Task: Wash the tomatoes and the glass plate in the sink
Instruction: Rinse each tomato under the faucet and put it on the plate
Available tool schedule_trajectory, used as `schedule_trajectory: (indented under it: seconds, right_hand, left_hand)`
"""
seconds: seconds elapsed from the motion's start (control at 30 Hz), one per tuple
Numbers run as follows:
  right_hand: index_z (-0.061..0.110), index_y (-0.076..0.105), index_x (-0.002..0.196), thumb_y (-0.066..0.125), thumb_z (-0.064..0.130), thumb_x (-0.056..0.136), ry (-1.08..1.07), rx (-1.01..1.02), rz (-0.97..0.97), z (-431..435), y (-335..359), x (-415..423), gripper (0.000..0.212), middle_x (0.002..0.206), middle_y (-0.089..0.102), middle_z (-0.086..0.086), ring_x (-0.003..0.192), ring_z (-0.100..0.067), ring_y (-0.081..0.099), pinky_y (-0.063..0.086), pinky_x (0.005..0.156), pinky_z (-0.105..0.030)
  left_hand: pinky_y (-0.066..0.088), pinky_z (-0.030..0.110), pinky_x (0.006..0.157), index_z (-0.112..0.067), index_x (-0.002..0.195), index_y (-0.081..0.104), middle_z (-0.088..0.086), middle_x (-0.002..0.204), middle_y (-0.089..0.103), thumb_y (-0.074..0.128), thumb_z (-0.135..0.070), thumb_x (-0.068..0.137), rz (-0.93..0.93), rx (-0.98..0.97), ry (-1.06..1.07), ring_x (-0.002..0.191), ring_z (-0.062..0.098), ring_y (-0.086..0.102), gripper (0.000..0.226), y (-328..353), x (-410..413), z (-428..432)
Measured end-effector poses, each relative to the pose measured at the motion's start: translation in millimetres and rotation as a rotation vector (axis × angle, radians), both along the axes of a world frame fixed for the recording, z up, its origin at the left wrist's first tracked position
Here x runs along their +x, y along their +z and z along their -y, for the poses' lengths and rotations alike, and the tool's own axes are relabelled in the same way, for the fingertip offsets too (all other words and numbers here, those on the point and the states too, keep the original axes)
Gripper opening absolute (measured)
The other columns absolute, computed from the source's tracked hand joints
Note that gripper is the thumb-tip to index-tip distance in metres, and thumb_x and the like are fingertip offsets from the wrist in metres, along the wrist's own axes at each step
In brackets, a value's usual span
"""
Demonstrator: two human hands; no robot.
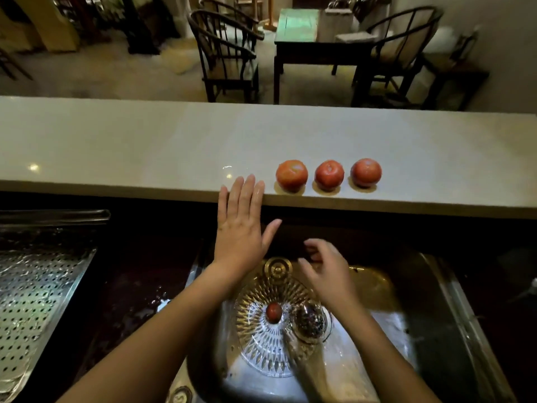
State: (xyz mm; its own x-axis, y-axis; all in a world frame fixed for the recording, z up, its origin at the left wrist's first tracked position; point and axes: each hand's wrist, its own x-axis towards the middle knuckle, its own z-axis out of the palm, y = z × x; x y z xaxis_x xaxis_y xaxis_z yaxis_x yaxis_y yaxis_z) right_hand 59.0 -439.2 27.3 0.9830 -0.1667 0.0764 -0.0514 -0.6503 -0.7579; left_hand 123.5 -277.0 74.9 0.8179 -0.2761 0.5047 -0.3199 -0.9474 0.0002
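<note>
Three red tomatoes stand in a row near the front edge of the pale counter (145, 146): a left tomato (291, 174), a middle tomato (329, 174) and a right tomato (365, 172). In the steel sink (406, 321) lies a cut-glass plate (261, 330), and a small tomato (273, 312) rests at its centre. My left hand (241, 228) is flat and open, its fingertips over the counter edge just left of the tomatoes. My right hand (328, 271) hovers over the sink above the plate, fingers loosely curled and holding nothing.
A sink strainer (309, 321) sits in the drain beside the plate. A perforated steel tray (35, 286) lies at the left on the dark worktop. Beyond the counter stand wooden chairs (229, 53) and a dark table (302, 33).
</note>
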Motion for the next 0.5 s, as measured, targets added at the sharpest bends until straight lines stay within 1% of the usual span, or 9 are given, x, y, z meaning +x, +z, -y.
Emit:
schedule_trajectory:
  seconds: [0.03,0.1,0.13,0.2,0.27,0.3,0.4,0.5]
  right_hand:
    - [0.019,0.059,0.111,0.065,0.02,0.083,-0.034,0.012,0.105,4,24,-3,0.029,0.104,0.06,0.003,0.092,-0.01,0.056,0.048,0.082,-0.027]
    - [0.021,0.06,0.102,0.064,0.02,0.083,-0.107,0.01,0.299,10,68,-8,0.02,0.093,0.061,0.005,0.08,-0.01,0.057,0.049,0.073,-0.027]
    - [0.021,0.06,0.1,0.063,0.021,0.083,-0.147,-0.003,0.376,15,87,-7,0.017,0.09,0.061,0.004,0.078,-0.011,0.056,0.048,0.071,-0.025]
    - [0.019,0.058,0.102,0.061,0.024,0.085,-0.211,-0.038,0.47,22,116,-1,0.017,0.093,0.058,0.005,0.082,-0.012,0.056,0.046,0.071,-0.02]
    - [0.017,0.056,0.11,0.061,0.029,0.087,-0.226,-0.097,0.46,26,134,11,0.027,0.101,0.056,0.005,0.093,-0.01,0.053,0.041,0.074,-0.012]
    - [0.016,0.055,0.116,0.062,0.031,0.086,-0.214,-0.132,0.428,25,140,17,0.034,0.107,0.056,0.003,0.099,-0.01,0.051,0.04,0.077,-0.012]
    - [0.017,0.051,0.125,0.065,0.038,0.083,-0.12,-0.264,0.396,12,147,30,0.049,0.124,0.055,-0.001,0.113,-0.016,0.046,0.039,0.09,-0.024]
    - [0.019,0.047,0.131,0.066,0.045,0.079,-0.014,-0.47,0.409,-8,147,41,0.06,0.13,0.054,0.0,0.117,-0.02,0.042,0.035,0.094,-0.031]
  left_hand:
    - [0.008,0.047,0.116,-0.003,0.141,0.035,0.018,0.148,0.038,0.043,-0.05,0.088,-0.005,0.0,-0.002,0.139,0.035,0.031,0.071,2,0,0]
    - [0.008,0.046,0.116,-0.004,0.142,0.035,0.017,0.148,0.037,0.048,-0.049,0.088,-0.019,-0.008,-0.007,0.14,0.035,0.03,0.071,4,-1,-1]
    - [0.008,0.046,0.116,-0.004,0.142,0.034,0.017,0.149,0.036,0.05,-0.048,0.088,-0.031,-0.013,-0.009,0.14,0.034,0.029,0.072,5,-1,-1]
    - [0.007,0.046,0.118,-0.006,0.144,0.031,0.015,0.151,0.033,0.049,-0.049,0.089,-0.061,-0.015,-0.007,0.142,0.033,0.025,0.073,6,-3,0]
    - [0.009,0.047,0.119,-0.007,0.144,0.03,0.014,0.152,0.032,0.046,-0.051,0.089,-0.083,-0.016,0.0,0.143,0.031,0.023,0.072,8,-4,1]
    - [0.01,0.048,0.119,-0.008,0.144,0.031,0.014,0.151,0.033,0.046,-0.051,0.089,-0.087,-0.015,-0.001,0.143,0.031,0.023,0.071,9,-5,1]
    - [0.013,0.048,0.118,-0.008,0.142,0.033,0.014,0.149,0.036,0.046,-0.051,0.089,-0.087,-0.009,-0.018,0.141,0.032,0.027,0.07,12,-6,0]
    - [0.012,0.046,0.117,-0.009,0.143,0.032,0.013,0.15,0.034,0.046,-0.05,0.089,-0.087,-0.003,-0.035,0.142,0.03,0.026,0.07,14,-6,-3]
